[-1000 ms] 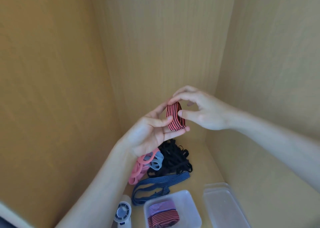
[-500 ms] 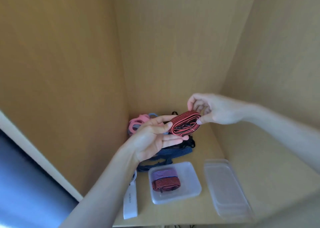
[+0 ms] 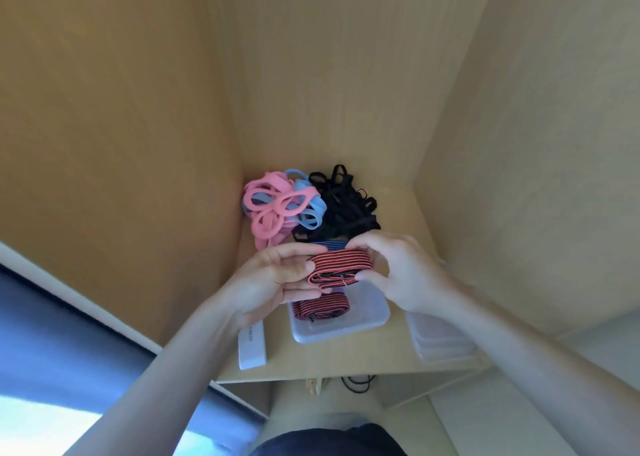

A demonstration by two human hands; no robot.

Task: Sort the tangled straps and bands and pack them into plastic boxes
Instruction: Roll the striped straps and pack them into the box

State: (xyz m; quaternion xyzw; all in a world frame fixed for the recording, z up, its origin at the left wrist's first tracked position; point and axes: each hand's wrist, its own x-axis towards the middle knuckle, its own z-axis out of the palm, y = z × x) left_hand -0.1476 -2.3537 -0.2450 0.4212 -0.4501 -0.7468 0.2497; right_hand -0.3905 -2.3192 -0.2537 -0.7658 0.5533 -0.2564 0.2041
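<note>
A folded red-and-black striped strap (image 3: 341, 269) hangs just above the clear plastic box (image 3: 367, 317). My left hand (image 3: 273, 279) pinches its left end and my right hand (image 3: 398, 268) pinches its right end. Inside the box lies another folded red-and-black striped strap (image 3: 320, 308). Behind my hands a blue striped strap (image 3: 330, 246) peeks out. In the back corner sit pink bands (image 3: 273, 206), light blue bands (image 3: 311, 209) and a tangle of black straps (image 3: 343, 206).
A second clear plastic box (image 3: 440, 341) stands to the right, near the shelf's front edge. A white device (image 3: 251, 348) lies at the front left. Wooden walls close in on the left, back and right. A black cord (image 3: 358, 384) shows below the shelf.
Both hands have lowered the folded red-and-black strap from chest height down to just over the box. The view has tipped downward, bringing the shelf's front edge into sight.
</note>
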